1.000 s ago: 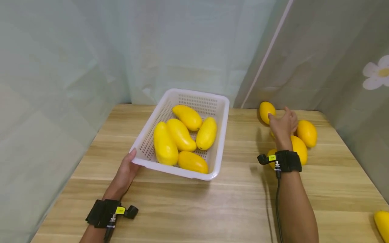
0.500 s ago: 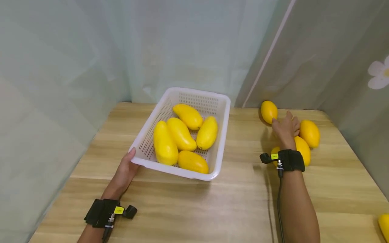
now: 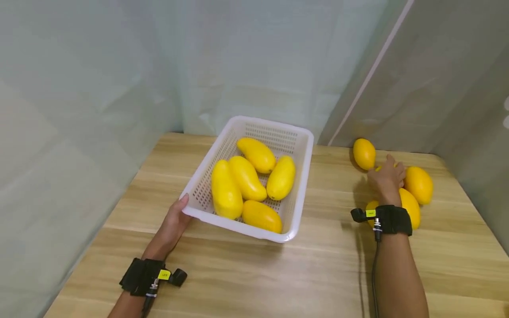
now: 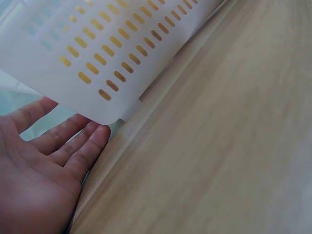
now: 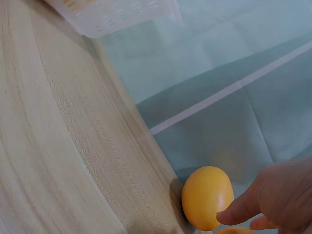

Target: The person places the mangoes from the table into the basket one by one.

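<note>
A white perforated plastic basket [image 3: 306,176] holds several yellow mangoes [image 3: 257,154]. My left hand [image 3: 171,223] holds its near left corner, thumb over the rim. In the left wrist view the fingers [image 4: 73,158] reach under the rim against the corner of the basket wall [image 4: 63,87]. My right hand [image 3: 386,179] is over the loose mangoes at the back right, fingers bent around a mango mostly hidden beneath it. In the right wrist view its thumb comes close to the farthest mango [image 5: 207,197]; a sliver of the gripped mango [image 5: 236,230] shows below.
Around the right hand lie other loose mangoes, one to its right [image 3: 419,184] and one beneath the wrist [image 3: 410,207]. The wooden table [image 3: 318,282] ends at the back against a pale curtain [image 3: 270,66]. A cable [image 3: 374,278] runs along the right forearm.
The head view has turned, shifting the scene rightward. My right hand has drawn slightly nearer, away from the farthest mango. My left hand keeps its place on the basket corner.
</note>
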A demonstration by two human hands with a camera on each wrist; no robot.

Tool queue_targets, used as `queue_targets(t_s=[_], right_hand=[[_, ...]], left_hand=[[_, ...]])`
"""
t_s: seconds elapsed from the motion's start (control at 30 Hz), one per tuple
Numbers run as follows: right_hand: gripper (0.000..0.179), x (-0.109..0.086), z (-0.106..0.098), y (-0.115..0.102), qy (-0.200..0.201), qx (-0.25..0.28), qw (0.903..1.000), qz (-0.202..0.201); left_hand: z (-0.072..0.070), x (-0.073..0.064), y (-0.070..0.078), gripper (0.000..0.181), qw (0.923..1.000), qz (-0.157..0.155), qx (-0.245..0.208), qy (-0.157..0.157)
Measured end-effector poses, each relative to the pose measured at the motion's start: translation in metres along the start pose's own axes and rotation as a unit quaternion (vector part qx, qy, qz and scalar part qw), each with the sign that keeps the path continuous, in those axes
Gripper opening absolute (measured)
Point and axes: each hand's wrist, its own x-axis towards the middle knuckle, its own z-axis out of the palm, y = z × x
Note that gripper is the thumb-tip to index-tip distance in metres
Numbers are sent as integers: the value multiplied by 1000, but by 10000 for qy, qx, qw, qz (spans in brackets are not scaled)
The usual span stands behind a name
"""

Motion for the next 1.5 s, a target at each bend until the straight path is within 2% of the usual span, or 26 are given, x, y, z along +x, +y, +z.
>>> queue_targets(t_s=[0.43, 0.63, 1.0, 1.23, 1.5], right_hand=[[89, -3, 2, 2, -236, -21, 9997, 97], [91, -2, 4, 4, -244, -26, 9996, 125], [92, -3, 1, -2, -369, 768, 9963, 68], [92, -4, 0, -1, -441, 801, 9954, 295], [90, -9, -11, -2, -343, 938, 9949, 123]], left_hand=[[1, 1, -1, 48, 10000, -42, 32, 37], [1, 1, -3, 49, 10000, -63, -14, 20], [1, 0, -2, 48, 10000, -53, -22, 30], [3, -2, 2, 48, 10000, -15, -1, -41], [-1, 3, -5, 48, 10000, 48, 45, 21]])
